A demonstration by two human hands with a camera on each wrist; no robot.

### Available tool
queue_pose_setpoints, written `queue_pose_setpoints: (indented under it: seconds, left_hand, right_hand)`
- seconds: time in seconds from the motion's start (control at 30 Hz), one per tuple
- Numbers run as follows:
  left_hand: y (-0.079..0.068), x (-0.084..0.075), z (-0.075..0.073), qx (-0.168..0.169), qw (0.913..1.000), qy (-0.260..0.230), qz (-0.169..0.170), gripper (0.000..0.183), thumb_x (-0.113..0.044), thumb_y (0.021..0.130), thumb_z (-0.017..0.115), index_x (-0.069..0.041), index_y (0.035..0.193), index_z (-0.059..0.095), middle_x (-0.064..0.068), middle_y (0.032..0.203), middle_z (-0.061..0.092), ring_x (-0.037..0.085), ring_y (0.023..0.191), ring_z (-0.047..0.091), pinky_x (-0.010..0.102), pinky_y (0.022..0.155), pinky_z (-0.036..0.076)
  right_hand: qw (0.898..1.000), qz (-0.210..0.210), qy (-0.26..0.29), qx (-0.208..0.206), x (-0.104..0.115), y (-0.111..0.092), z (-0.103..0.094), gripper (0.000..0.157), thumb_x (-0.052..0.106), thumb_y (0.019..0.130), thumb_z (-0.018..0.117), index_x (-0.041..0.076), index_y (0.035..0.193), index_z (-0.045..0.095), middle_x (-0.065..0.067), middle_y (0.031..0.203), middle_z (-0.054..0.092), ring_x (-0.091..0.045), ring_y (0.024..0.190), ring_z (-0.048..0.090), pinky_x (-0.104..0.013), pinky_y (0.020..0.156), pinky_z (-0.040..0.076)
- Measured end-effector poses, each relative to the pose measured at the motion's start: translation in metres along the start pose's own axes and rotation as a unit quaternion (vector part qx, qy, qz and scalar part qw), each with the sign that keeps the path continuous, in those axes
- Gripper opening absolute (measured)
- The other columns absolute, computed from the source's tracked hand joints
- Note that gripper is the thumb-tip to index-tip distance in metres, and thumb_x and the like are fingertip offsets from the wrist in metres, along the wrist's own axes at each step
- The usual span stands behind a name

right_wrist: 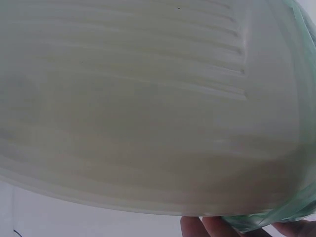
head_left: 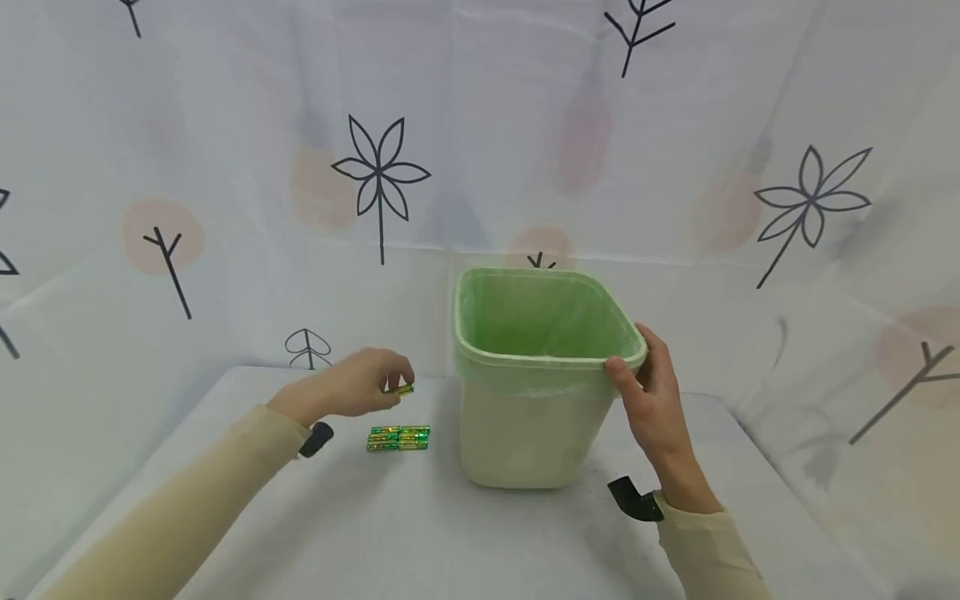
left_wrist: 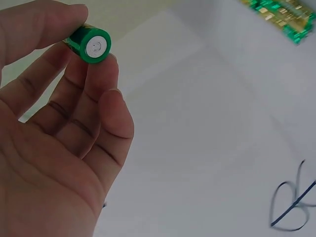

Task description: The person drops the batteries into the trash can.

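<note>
Between thumb and fingertips, my left hand (head_left: 369, 382) pinches a small green and gold battery (left_wrist: 90, 44), its flat end facing the left wrist camera. The hand is raised over the table, left of the bin. Below it, several matching batteries (head_left: 398, 438) lie in two neat columns. A pale trash bin (head_left: 528, 433) stands upright, lined with a thin green bag (head_left: 536, 312) folded over its rim. My right hand (head_left: 651, 400) grips the rim at the bin's right front corner, thumb on the near side. In the right wrist view the bin wall (right_wrist: 148, 123) hides most of that hand.
A white cloth covers the table (head_left: 420, 542). Close behind it hangs a white curtain (head_left: 465, 125) printed with flowers and twigs. Black bands (head_left: 633, 500) sit at both wrists.
</note>
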State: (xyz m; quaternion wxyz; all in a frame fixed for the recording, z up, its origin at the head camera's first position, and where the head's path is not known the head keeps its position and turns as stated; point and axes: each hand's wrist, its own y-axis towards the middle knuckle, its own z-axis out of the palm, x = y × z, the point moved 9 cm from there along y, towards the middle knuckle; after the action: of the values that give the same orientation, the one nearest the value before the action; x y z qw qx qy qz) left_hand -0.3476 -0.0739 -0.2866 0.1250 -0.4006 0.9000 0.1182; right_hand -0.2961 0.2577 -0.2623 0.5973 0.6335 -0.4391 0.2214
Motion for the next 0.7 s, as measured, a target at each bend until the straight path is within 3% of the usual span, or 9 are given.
queue_pose_setpoints:
  seconds: [0.43, 0.57, 0.7]
  left_hand:
    - [0.029, -0.048, -0.099, -0.063, 0.9972, 0.028, 0.032, 0.025, -0.004, 0.082, 0.065, -0.01, 0.107, 0.066, 0.0, 0.084, 0.061, 0.018, 0.076, 0.055, 0.033, 0.071, 0.047]
    - [0.042, -0.066, -0.114, -0.069, 0.9961, 0.033, 0.044, 0.024, -0.005, 0.083, 0.064, -0.011, 0.106, 0.066, 0.001, 0.085, 0.061, 0.018, 0.076, 0.055, 0.031, 0.07, 0.048]
    - [0.059, -0.082, -0.115, -0.063, 0.9956, 0.032, 0.062, 0.022, -0.005, 0.084, 0.062, -0.012, 0.104, 0.067, 0.001, 0.087, 0.062, 0.018, 0.078, 0.055, 0.031, 0.071, 0.048]
  right_hand:
    - [1.0, 0.0, 0.005, 0.002, -0.001, 0.0, 0.001, 0.057, 0.013, 0.095, 0.055, 0.017, 0.147, 0.032, -0.01, 0.135, 0.046, -0.024, 0.117, 0.047, -0.019, 0.088, 0.04]
    - [1.0, -0.001, 0.005, -0.002, -0.001, 0.001, 0.0, 0.057, 0.013, 0.095, 0.056, 0.016, 0.146, 0.033, -0.01, 0.135, 0.046, -0.022, 0.118, 0.047, -0.019, 0.089, 0.04]
    - [1.0, -0.004, 0.004, -0.002, -0.001, 0.001, 0.0, 0.057, 0.013, 0.095, 0.056, 0.017, 0.146, 0.033, -0.01, 0.136, 0.046, -0.023, 0.118, 0.047, -0.019, 0.089, 0.04]
